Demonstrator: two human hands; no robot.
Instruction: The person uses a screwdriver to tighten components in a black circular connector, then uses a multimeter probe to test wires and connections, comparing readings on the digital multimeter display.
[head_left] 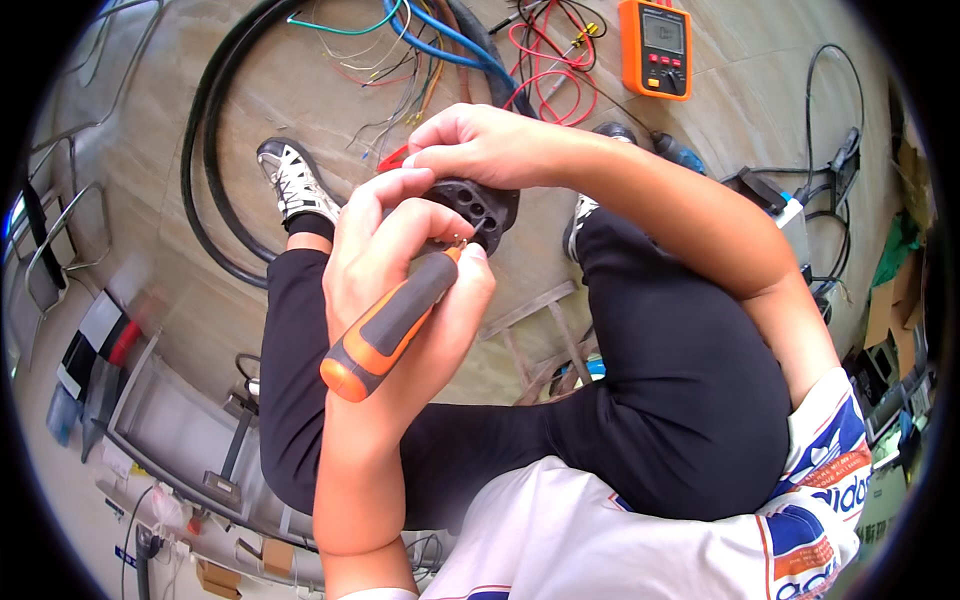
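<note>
My left hand [405,265] is closed around an orange and dark grey handled tool, apparently a screwdriver [392,330]. Its handle slants back over my wrist. Thumb and index finger pinch near its front end, where small metal bits show; the tip itself is hard to make out. That end sits at the edge of a black round connector [470,203] with several holes in its face. From the far side my right hand [470,145] grips the connector, fingers bent and thumb on its upper edge. Beside those fingers a small red piece [395,158] shows, mostly hidden.
A thick black cable [192,150] loops at the left, and loose thin wires [400,70] spread beyond my hands. An orange multimeter [657,55] lies at the far right, near red test leads [545,50]. Between my legs stands a small wooden frame [535,325].
</note>
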